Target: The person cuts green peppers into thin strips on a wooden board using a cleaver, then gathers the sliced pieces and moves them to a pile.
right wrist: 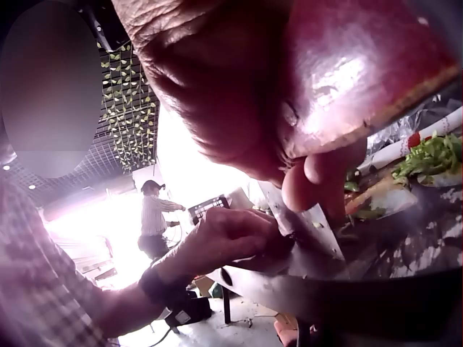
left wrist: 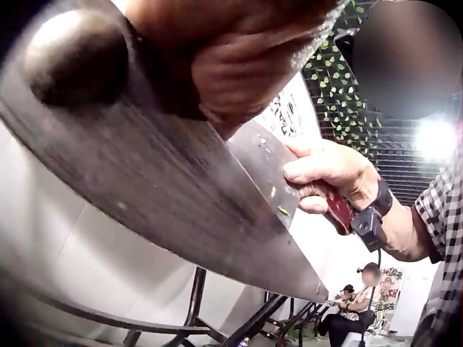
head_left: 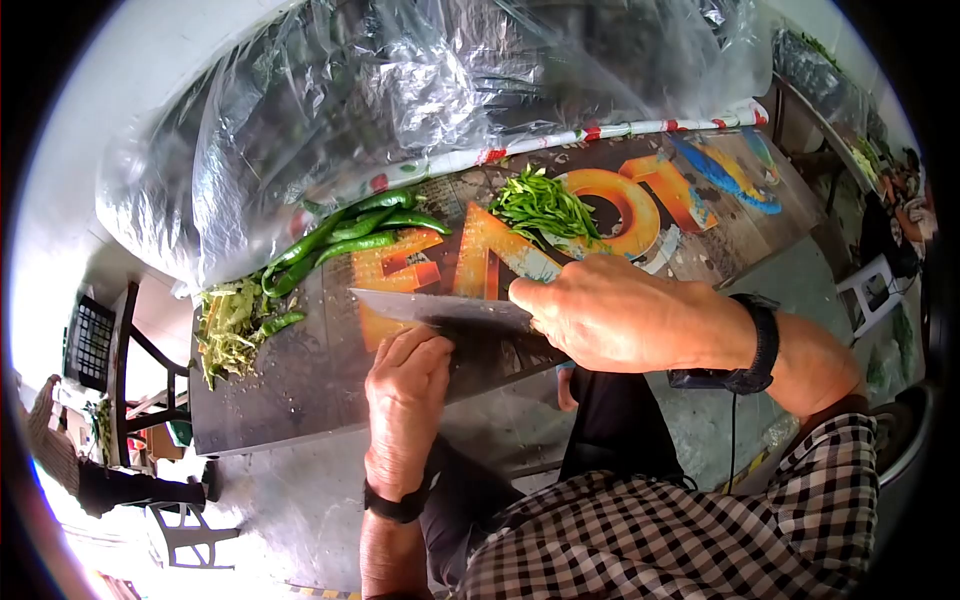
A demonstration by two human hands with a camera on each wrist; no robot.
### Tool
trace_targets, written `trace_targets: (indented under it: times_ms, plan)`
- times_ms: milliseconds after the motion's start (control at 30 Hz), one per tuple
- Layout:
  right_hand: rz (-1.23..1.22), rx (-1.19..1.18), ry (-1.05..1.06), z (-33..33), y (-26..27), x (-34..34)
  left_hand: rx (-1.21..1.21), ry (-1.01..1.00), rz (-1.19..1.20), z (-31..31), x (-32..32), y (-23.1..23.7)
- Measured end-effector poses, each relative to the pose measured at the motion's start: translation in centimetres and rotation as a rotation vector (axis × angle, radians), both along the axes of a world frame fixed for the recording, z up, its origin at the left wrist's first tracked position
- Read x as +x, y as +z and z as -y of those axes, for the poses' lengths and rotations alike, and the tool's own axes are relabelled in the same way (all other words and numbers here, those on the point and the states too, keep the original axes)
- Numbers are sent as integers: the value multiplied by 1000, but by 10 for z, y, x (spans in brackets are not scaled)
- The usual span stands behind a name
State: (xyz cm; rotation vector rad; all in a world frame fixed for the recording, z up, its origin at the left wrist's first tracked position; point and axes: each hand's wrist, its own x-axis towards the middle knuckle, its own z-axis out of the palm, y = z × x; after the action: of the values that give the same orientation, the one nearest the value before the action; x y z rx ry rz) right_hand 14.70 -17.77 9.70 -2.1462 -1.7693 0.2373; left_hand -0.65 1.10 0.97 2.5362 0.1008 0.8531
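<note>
My right hand (head_left: 625, 318) grips a broad knife (head_left: 440, 308) by its handle, which looks red in the left wrist view (left wrist: 338, 211). The blade points left over the table, its front part just above my left hand (head_left: 408, 385). That hand is low at the table's near side with its fingers bent; whatever may be under them is hidden. Whole green peppers (head_left: 350, 232) lie at the back left, beside a heap of pale green scraps (head_left: 230, 330). A pile of sliced green pepper (head_left: 545, 208) sits behind the knife. Small bits cling to the blade (left wrist: 264, 163).
Clear plastic sheeting (head_left: 430, 90) covers the area behind the patterned table (head_left: 290, 385). A white stool (head_left: 868, 295) stands at the right, a black crate (head_left: 90, 340) at the left. Other people are in the background, one in a cap (right wrist: 153, 217).
</note>
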Motion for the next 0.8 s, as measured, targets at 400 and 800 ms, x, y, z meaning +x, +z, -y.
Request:
trace_targets:
  times_ms: [400, 800]
  plan:
    - [6, -3, 6, 3, 1, -3, 88, 103, 66, 18, -2, -14]
    - [32, -10, 6, 1, 0, -1, 114, 50, 29, 11, -2, -7]
